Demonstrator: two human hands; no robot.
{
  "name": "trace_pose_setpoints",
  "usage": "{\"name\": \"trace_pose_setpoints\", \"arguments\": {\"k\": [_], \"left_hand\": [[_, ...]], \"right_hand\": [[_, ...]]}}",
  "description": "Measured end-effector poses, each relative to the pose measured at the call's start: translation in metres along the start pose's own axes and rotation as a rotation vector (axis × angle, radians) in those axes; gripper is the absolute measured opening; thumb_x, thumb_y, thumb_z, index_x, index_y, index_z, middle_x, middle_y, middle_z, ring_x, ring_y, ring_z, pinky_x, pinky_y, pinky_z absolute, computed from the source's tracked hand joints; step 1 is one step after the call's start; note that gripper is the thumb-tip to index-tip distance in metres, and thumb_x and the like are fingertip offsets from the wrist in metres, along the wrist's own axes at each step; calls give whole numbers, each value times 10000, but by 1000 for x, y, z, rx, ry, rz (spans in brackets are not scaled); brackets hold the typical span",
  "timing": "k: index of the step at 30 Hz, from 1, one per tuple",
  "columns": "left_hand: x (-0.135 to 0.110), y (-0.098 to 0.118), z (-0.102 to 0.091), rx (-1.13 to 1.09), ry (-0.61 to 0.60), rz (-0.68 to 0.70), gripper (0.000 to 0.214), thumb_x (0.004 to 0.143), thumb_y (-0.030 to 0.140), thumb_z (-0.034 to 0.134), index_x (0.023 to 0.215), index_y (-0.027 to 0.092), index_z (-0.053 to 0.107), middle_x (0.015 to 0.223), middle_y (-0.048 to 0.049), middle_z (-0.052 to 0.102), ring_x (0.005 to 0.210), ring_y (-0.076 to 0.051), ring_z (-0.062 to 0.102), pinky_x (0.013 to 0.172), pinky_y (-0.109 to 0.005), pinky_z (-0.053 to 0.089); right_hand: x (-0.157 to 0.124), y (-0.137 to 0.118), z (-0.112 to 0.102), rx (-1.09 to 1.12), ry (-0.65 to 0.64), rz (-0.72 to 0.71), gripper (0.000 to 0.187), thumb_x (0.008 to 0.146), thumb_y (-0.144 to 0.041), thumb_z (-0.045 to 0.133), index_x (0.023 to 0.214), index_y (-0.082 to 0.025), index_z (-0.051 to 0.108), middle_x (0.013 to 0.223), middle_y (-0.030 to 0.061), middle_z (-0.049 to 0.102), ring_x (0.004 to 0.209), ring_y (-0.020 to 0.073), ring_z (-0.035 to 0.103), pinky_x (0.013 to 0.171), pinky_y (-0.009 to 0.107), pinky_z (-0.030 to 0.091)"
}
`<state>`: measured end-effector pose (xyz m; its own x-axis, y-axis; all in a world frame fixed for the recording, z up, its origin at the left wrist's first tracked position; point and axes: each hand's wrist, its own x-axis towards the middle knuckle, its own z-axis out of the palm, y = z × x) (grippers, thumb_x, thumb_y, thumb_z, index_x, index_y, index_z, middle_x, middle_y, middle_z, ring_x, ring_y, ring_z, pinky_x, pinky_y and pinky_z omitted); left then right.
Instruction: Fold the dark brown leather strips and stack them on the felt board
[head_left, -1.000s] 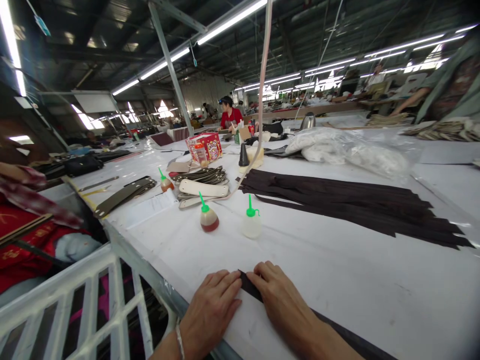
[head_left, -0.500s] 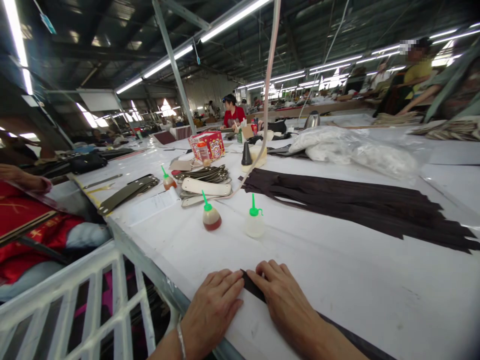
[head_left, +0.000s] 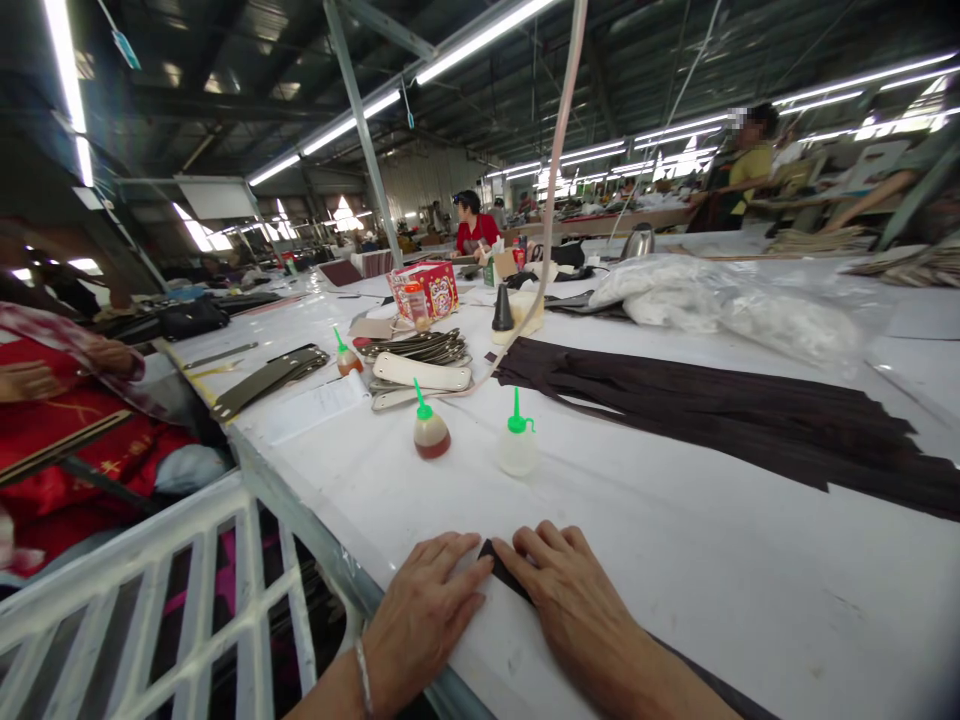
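A long, narrow dark strip [head_left: 512, 577], seemingly leather, lies on the white tabletop and runs under my right forearm toward the bottom edge. At its far end my left hand [head_left: 426, 610] is closed, the thumb and forefinger touching the strip's tip. My right hand [head_left: 576, 605] presses down on the strip just behind that tip, fingers bent and thumb along it. What the fingertips cover is hidden. Beyond my hands stand a squeeze bottle of reddish-brown liquid [head_left: 432, 437] and one with pale contents [head_left: 517, 452], both with green nozzles.
A stack of dark strips [head_left: 697, 415] spreads across the right side. Punched pale and olive pieces [head_left: 421, 371] lie behind the bottles. A hanging hose [head_left: 553, 190] reaches the table. A white plastic crate [head_left: 262, 600] adjoins the table edge; a seated co-worker [head_left: 90, 440] is at left.
The view has turned slightly left, so things sit further right. My left thumb and forefinger have shifted onto the strip's tip. The seated co-worker's hands have moved.
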<state>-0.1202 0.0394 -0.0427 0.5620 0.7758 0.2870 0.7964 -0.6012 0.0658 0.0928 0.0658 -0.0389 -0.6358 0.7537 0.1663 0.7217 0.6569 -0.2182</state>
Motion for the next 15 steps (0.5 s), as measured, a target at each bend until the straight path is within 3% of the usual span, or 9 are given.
{"name": "trace_pose_setpoints", "arguments": {"k": [15], "left_hand": [[-1, 3, -2, -42, 6, -36, 385, 897, 161, 532, 1267, 265, 546, 1368, -83, 496, 1217, -247, 495, 984, -458, 483]], "right_hand": [[6, -2, -2, -56, -33, -36, 573, 802, -33, 489, 1319, -278, 474, 1059, 54, 567, 937, 245, 465, 785, 392, 283]]}}
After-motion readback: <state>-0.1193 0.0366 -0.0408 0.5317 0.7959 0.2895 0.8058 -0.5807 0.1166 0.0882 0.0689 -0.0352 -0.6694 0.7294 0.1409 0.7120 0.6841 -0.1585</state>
